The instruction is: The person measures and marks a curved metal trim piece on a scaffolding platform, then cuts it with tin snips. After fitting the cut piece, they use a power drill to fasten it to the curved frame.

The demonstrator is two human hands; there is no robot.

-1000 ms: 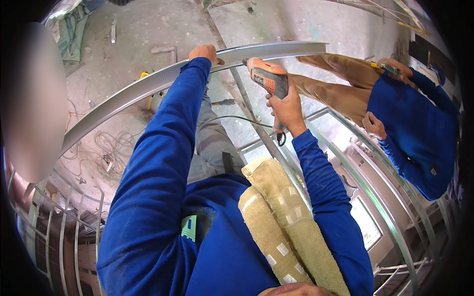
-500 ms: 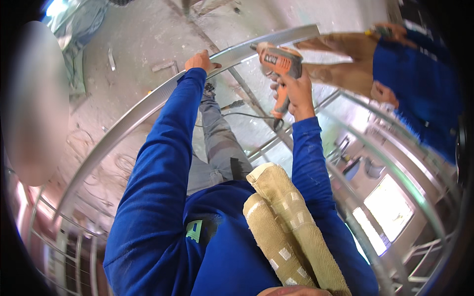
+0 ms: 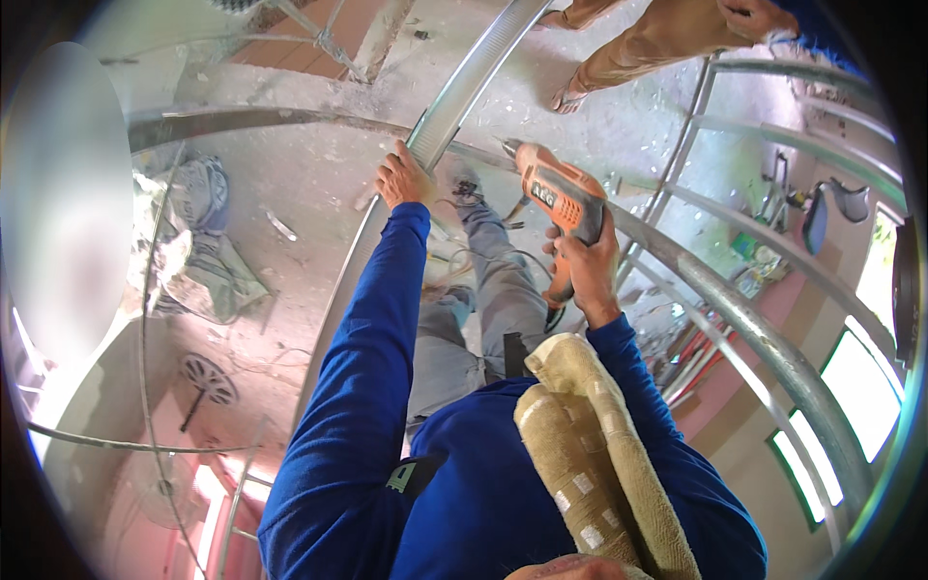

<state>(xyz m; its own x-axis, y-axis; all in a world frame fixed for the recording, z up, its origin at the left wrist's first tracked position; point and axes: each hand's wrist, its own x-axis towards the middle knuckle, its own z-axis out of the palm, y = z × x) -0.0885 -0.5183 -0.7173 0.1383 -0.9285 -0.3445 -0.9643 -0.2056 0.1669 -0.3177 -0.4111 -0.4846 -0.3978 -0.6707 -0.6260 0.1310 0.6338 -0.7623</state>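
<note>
My left hand [image 3: 402, 177] has its fingers closed on the edge of a long, shiny metal channel [image 3: 476, 79]. The channel runs from the upper middle down past my left forearm, which covers part of it. In my right hand [image 3: 590, 259] is an orange and grey corded power drill [image 3: 561, 193], gripped by its handle. Its chuck points up and left toward the channel, with a gap between them. Whether the index finger presses the trigger is hard to make out.
Metal pipes of a scaffold [image 3: 764, 343] stand at my right. Beyond the channel, another person's legs [image 3: 643, 58] are at the upper right. Crumpled sheeting [image 3: 208, 242] lies on the floor at left. A tan rolled towel [image 3: 565, 464] hangs at my chest.
The channel has swung to a steeper angle, its far end higher in view. My view has turned, and the other person now appears farther up. Both my hands keep their holds.
</note>
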